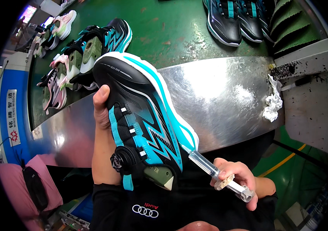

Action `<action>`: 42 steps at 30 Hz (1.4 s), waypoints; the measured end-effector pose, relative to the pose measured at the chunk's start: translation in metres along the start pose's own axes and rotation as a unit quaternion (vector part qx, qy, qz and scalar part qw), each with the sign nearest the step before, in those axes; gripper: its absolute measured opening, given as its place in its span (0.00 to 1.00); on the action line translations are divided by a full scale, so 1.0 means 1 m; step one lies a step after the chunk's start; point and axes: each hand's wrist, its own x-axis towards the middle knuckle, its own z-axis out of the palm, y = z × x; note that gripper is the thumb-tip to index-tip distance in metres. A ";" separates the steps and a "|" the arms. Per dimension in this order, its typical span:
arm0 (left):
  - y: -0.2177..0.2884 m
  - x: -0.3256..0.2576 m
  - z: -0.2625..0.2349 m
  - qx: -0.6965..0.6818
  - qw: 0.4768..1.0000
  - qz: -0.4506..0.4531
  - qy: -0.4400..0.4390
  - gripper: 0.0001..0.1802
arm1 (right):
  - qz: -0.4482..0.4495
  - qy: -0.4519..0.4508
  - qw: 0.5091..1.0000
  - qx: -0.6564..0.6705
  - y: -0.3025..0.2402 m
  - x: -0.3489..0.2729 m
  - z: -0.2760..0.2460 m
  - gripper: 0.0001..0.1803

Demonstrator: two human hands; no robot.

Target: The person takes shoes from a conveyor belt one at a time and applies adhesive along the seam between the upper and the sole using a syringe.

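A black and turquoise sneaker (144, 111) with a white-edged sole is held up before me, toe pointing away. My left hand (101, 107) grips it at the lace side near the toe, thumb on the upper; the other fingers are hidden behind the shoe. A green shoe last (160, 176) shows in its opening, and a round black dial (122, 158) sits on the tongue. My right hand (237, 175) is closed around a clear syringe (204, 163), whose tip meets the seam between upper and sole near the heel.
Several sneakers on green lasts (90, 54) stand on the green conveyor (164, 34) at the far left. More black sneakers (225, 23) are at the top right. Crumpled white tissue (272, 102) lies on the metal table's (225, 96) right end. A pink-clothed person (44, 181) is at lower left.
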 end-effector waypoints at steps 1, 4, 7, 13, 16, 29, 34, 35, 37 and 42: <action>-0.001 0.000 -0.001 0.002 1.000 0.000 0.002 0.30 | -0.004 0.001 1.000 -0.002 0.000 -0.002 0.000 0.54; -0.002 -0.001 0.001 -0.023 1.000 -0.010 0.015 0.30 | -0.009 0.008 1.000 -0.002 0.002 -0.006 0.001 0.54; -0.002 0.002 -0.002 -0.034 0.999 -0.019 0.011 0.29 | -0.019 0.014 1.000 -0.010 0.005 -0.011 0.000 0.54; 0.002 0.001 -0.006 -0.032 0.999 -0.014 -0.035 0.29 | -0.033 0.025 0.999 -0.013 0.008 -0.018 -0.001 0.52; 0.004 -0.002 -0.005 -0.032 0.999 -0.009 -0.032 0.29 | -0.033 0.030 0.999 -0.005 0.011 -0.021 -0.003 0.52; 0.001 -0.004 -0.006 -0.017 0.999 -0.018 -0.024 0.31 | -0.043 0.057 0.997 0.001 0.025 -0.037 -0.008 0.51; 0.006 -0.010 -0.006 0.005 1.000 -0.019 -0.010 0.32 | -0.049 0.067 0.996 0.009 0.029 -0.038 -0.009 0.52; 0.007 -0.013 -0.007 0.010 1.000 -0.017 -0.004 0.32 | -0.051 0.065 0.997 0.007 0.030 -0.038 -0.010 0.52; 0.010 -0.018 -0.008 0.027 0.999 -0.015 0.011 0.32 | -0.053 0.061 0.997 0.004 0.030 -0.038 -0.011 0.52; 0.014 -0.025 -0.022 0.034 0.999 -0.028 0.006 0.34 | -0.047 0.059 0.997 0.005 0.034 -0.039 -0.016 0.52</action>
